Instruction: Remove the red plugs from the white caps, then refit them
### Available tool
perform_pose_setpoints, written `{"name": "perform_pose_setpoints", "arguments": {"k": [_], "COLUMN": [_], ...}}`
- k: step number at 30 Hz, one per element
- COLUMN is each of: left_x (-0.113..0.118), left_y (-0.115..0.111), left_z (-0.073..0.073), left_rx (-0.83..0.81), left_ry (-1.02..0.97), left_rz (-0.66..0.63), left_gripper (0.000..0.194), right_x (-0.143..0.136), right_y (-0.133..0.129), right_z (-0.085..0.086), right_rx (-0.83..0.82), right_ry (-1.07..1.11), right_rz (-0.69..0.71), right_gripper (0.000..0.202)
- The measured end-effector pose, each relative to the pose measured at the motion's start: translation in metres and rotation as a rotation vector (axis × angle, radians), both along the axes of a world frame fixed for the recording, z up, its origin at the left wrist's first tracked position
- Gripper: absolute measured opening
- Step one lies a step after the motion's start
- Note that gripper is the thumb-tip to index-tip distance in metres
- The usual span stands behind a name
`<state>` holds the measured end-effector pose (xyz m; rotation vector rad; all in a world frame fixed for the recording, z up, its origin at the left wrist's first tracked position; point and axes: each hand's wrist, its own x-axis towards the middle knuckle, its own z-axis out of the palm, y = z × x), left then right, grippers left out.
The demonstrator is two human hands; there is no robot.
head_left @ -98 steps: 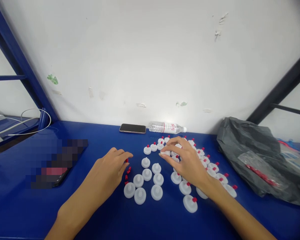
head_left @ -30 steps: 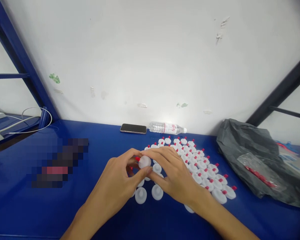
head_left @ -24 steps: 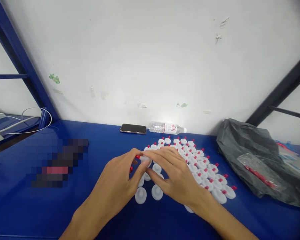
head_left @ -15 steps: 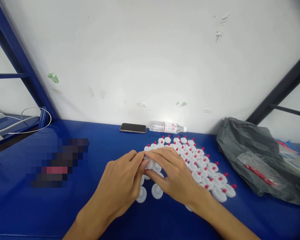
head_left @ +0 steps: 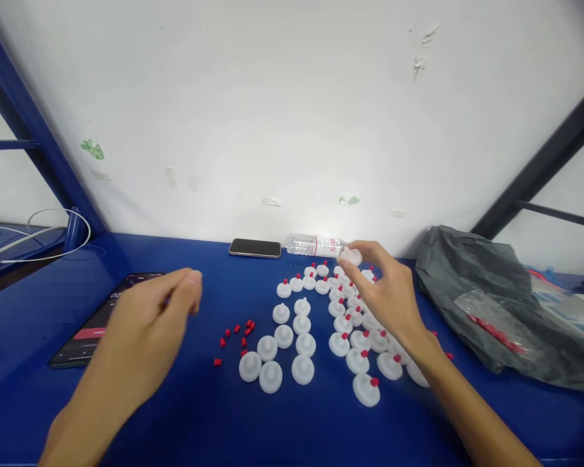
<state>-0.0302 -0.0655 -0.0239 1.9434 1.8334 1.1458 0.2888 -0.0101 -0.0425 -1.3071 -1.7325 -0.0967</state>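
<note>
1. The held nozzle lid (head_left: 351, 257) is round, white and slightly see-through, blurred at its edge; it lies between three and four o'clock from the view's centre, overlapping the neck end of the clear bottle (head_left: 302, 244). Whether it wears a red tip cannot be made out.
2. At six o'clock stand nine bare lids (head_left: 302, 370), nozzles up; small red caps (head_left: 222, 342) lie scattered at seven, and lids with red caps on (head_left: 337, 347) crowd at five.
3. The right hand (head_left: 392, 292) grasps the held nozzle lid between thumb and fingers, forearm running toward five o'clock.
4. The left hand (head_left: 150, 324), at eight, is clenched, thumb against forefinger, partly covering the lit smartphone (head_left: 80, 337); its inside is hidden.
</note>
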Motion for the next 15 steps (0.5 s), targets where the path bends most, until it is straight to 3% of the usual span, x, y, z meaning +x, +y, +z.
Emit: {"name": "perform_pose_setpoints", "arguments": {"k": [3, 7, 15], "left_x": [0.003, 0.011, 0.003], "left_y": [0.012, 0.02, 0.022], "left_z": [-0.016, -0.036, -0.041], "left_rx": [-0.139, -0.21, -0.199], "left_ry": [0.298, 0.457, 0.57], "left_rz": [-0.041, -0.125, -0.219], "left_gripper": [0.039, 0.041, 0.035], "right_x": [-0.004, -0.012, -0.012], "right_y": [0.0, 0.002, 0.0], "right_z": [-0.002, -0.014, -0.019], "right_rx": [-0.08, -0.137, -0.349], "right_ry": [-0.048, -0.184, -0.366], "right_rz": [0.101, 0.18, 0.294], "right_gripper": [0.013, 0.015, 0.015]}}
